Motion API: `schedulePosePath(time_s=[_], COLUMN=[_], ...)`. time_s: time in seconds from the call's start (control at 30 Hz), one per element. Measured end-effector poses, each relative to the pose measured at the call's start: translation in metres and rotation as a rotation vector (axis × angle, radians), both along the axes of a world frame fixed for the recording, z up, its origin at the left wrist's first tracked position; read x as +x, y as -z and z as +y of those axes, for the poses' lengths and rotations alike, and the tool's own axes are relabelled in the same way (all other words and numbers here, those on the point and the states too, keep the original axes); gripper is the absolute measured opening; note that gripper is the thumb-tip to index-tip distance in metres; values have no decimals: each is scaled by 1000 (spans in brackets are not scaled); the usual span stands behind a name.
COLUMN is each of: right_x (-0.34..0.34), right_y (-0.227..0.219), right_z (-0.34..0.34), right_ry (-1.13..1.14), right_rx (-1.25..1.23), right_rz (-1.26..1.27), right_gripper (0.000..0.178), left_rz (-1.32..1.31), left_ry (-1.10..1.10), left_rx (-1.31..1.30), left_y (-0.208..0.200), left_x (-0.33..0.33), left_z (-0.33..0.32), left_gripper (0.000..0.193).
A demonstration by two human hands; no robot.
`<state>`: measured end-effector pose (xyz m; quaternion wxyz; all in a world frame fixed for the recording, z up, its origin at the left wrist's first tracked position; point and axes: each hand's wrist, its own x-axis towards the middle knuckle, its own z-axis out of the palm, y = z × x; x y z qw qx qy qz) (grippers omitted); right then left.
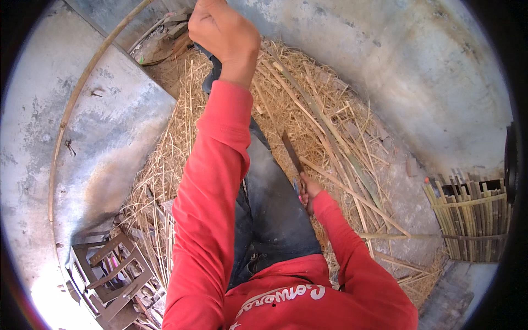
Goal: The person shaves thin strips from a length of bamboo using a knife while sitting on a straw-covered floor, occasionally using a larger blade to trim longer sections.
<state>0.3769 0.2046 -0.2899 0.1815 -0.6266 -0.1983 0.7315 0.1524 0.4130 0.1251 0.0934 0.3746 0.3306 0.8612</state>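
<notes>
My left hand (226,34) is raised at the top of the view, its fingers curled closed and partly cut off by the edge. What it holds, if anything, is hidden. Beside my right thigh, my right hand (310,193) grips a long-bladed knife (291,150). The dark blade points up and away over the shavings. Just to its right lie split bamboo strips (335,146), some pale and one greenish. A thin strip runs near the blade's tip; I cannot tell whether they touch.
Straw-like shavings (181,132) cover the floor around my dark-trousered legs (275,192). A bundle of upright sticks (473,220) stands at the right. A broken brown plastic chair or rack (113,275) lies lower left. A long curved pole (69,104) leans along the left wall.
</notes>
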Motion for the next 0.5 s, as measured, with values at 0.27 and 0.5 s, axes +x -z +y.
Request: schedulePosePath(time_s=[0.27, 0.5], right_x=[-20, 5], right_y=[-96, 75], right_z=[23, -23], right_ry=[64, -145], right_rx=[856, 433], right_rz=[-206, -386], right_gripper=[40, 52], left_rz=[128, 92], left_ry=[-233, -112], left_rx=[-58, -94], left_y=[6, -2], left_x=[-6, 10], left_z=[5, 0], left_gripper=[63, 63])
